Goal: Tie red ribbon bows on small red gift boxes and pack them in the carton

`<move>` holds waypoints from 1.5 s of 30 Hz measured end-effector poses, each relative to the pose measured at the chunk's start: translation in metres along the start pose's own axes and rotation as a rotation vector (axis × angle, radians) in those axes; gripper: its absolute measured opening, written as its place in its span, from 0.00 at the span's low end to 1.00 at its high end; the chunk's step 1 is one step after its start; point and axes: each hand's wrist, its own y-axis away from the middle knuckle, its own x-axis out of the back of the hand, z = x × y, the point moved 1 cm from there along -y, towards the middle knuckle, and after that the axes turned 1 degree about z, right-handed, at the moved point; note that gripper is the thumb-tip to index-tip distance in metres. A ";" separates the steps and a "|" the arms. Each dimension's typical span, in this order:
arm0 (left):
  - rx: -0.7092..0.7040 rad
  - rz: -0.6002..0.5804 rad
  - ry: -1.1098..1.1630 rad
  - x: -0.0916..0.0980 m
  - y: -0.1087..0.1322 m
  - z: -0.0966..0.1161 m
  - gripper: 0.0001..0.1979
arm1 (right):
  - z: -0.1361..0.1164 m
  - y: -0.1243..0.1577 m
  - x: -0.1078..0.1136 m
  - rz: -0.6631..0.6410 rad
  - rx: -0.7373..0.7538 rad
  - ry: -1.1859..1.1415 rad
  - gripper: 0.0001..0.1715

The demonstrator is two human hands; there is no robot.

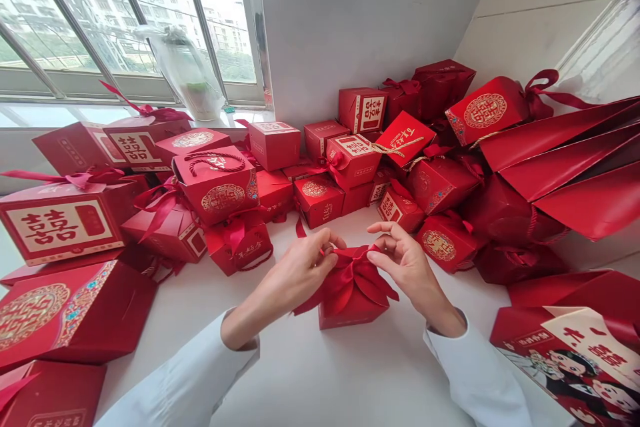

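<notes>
A small red gift box (354, 313) sits on the white tabletop in front of me, with a red ribbon (345, 288) tied in a bow on its top. On the left side of the bow, my left hand (305, 259) pinches a loop of the ribbon between thumb and fingers. Opposite it, my right hand (403, 260) grips the other side of the bow with thumb and index finger, the remaining fingers curled loosely. The ribbon's tails hang over the box's sides. My left hand and the bow partly cover the box's top.
Stacked red gift boxes (60, 223) crowd the left and back of the white table (320, 380). More boxes and folded red bags (575, 140) lie at the right, near a box with cartoon figures (570, 367). A plastic-wrapped pot (193, 80) stands on the windowsill.
</notes>
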 end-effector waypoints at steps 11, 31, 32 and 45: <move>-0.030 0.116 -0.038 -0.023 -0.003 -0.005 0.12 | -0.003 0.003 -0.002 -0.029 0.020 -0.041 0.17; 0.005 -0.026 -0.080 -0.001 -0.005 -0.008 0.15 | -0.001 -0.002 0.004 0.053 -0.039 -0.239 0.21; 0.012 -0.009 -0.079 -0.001 -0.006 -0.008 0.15 | -0.001 -0.002 0.006 0.034 -0.027 -0.207 0.21; -0.123 0.023 -0.169 -0.010 -0.001 -0.005 0.12 | -0.005 -0.001 0.020 -0.233 -0.057 -0.063 0.29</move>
